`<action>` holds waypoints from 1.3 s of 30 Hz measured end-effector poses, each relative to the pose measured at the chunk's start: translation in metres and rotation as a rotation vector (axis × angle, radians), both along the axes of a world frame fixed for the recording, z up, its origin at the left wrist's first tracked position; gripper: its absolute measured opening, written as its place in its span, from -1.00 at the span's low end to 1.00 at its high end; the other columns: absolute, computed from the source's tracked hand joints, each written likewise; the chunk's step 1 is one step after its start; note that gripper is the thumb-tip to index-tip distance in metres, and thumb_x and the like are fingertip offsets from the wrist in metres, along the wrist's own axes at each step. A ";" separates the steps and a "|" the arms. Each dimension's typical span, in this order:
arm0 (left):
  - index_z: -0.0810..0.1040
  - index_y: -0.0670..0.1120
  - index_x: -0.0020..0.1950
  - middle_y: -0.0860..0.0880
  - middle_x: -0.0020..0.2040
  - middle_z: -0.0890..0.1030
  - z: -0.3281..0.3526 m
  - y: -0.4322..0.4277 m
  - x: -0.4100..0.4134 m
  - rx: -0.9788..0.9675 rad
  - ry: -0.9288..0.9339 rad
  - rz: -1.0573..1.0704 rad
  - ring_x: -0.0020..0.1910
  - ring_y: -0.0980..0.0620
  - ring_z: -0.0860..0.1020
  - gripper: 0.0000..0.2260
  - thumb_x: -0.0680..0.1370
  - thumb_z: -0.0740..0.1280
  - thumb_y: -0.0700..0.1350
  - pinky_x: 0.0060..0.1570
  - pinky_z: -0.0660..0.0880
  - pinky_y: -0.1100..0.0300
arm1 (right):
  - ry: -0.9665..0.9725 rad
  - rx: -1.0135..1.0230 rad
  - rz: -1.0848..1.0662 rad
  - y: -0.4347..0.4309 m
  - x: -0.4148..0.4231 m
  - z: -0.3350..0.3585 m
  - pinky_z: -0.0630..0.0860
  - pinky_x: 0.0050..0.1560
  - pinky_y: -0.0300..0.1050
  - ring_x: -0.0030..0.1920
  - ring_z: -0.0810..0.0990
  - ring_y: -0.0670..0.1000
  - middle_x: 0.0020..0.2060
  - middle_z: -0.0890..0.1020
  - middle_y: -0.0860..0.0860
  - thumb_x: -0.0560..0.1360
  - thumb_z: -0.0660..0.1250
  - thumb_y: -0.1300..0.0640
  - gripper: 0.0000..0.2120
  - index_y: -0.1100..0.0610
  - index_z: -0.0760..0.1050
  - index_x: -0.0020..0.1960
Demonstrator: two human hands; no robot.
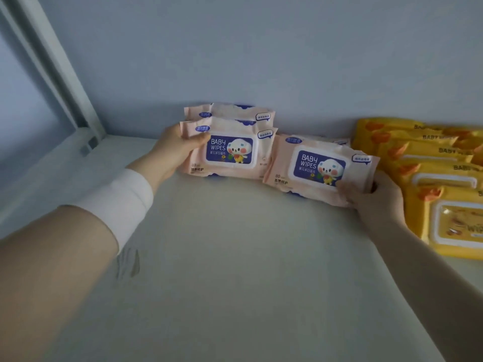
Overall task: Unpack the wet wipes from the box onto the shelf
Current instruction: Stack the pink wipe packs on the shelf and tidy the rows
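Two pink baby-wipes packs with blue labels lean against the back wall on the white shelf [235, 257]. My left hand [173, 150] grips the left end of the left pink pack [230, 152], thumb on its front. Another pink pack [230, 112] stands right behind it. My right hand [376, 197] holds the lower right corner of the right pink pack [318, 168], which tilts down to the right. One more pink pack edge shows behind that one. The box is out of view.
A row of several yellow wipes packs [449, 215] lines the shelf's right side, close to my right hand. A white metal shelf post [65, 82] rises at the back left corner. The pale wall [261, 61] closes the back.
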State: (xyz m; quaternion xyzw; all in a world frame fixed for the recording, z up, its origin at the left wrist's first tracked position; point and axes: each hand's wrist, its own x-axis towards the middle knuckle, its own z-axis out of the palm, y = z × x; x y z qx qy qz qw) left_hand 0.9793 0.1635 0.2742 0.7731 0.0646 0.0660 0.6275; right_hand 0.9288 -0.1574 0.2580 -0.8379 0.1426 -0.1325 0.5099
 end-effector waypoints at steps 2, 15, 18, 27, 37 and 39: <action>0.49 -0.12 0.21 -0.04 0.09 0.57 -0.001 -0.004 0.011 0.120 -0.042 0.032 0.03 0.03 0.54 -0.73 0.52 0.34 -0.22 0.13 0.46 0.16 | -0.020 -0.070 -0.047 0.004 0.004 0.003 0.44 0.07 -0.06 0.15 0.52 0.11 0.20 0.56 0.06 0.39 0.45 0.11 -0.46 0.10 0.39 0.33; 0.33 -0.12 0.40 -0.16 0.32 0.43 0.033 -0.061 -0.022 1.078 -0.365 0.116 0.33 -0.21 0.29 -0.48 0.46 0.37 -0.14 0.27 0.17 0.09 | 0.020 -0.906 0.076 0.007 -0.018 0.028 0.11 0.43 0.03 0.47 0.07 0.21 0.50 0.02 0.18 0.55 0.18 0.23 -0.49 0.13 0.13 0.47; 0.35 -0.16 0.39 -0.20 0.32 0.44 0.059 -0.117 -0.053 1.300 -0.517 -0.112 0.36 -0.22 0.28 -0.54 0.49 0.30 -0.17 0.29 0.21 0.00 | -0.027 -1.068 0.167 -0.014 -0.044 0.051 -0.03 0.47 0.05 0.51 -0.08 0.20 0.51 -0.01 0.18 0.54 0.19 0.22 -0.49 0.15 0.17 0.46; 0.39 -0.11 0.33 -0.19 0.32 0.45 0.140 -0.350 -0.183 1.780 -0.348 -0.443 0.32 -0.18 0.40 -0.64 0.56 0.21 -0.03 0.28 0.28 -0.01 | 0.176 -1.059 0.076 -0.213 -0.209 0.124 0.21 0.36 0.01 0.43 0.23 0.18 0.40 0.29 0.19 0.56 0.17 0.06 -0.53 0.13 0.22 0.44; 0.37 -0.05 0.38 -0.13 0.37 0.42 0.113 -0.668 -0.326 1.754 -0.538 -0.934 0.31 -0.19 0.43 -0.57 0.55 0.19 0.06 0.24 0.37 -0.05 | 0.764 -0.919 -0.183 -0.476 -0.419 0.093 0.39 -0.10 -0.10 0.16 0.51 0.17 0.20 0.50 0.12 0.57 0.15 0.01 -0.59 0.15 0.30 0.36; 0.36 -0.01 0.38 -0.10 0.37 0.42 0.096 -0.725 -0.351 1.714 -0.516 -1.080 0.30 -0.18 0.43 -0.55 0.53 0.21 0.12 0.24 0.40 -0.02 | 0.845 -0.887 -0.196 -0.518 -0.453 0.080 0.43 -0.12 -0.10 0.12 0.53 0.15 0.16 0.53 0.11 0.57 0.15 -0.01 -0.62 0.17 0.38 0.30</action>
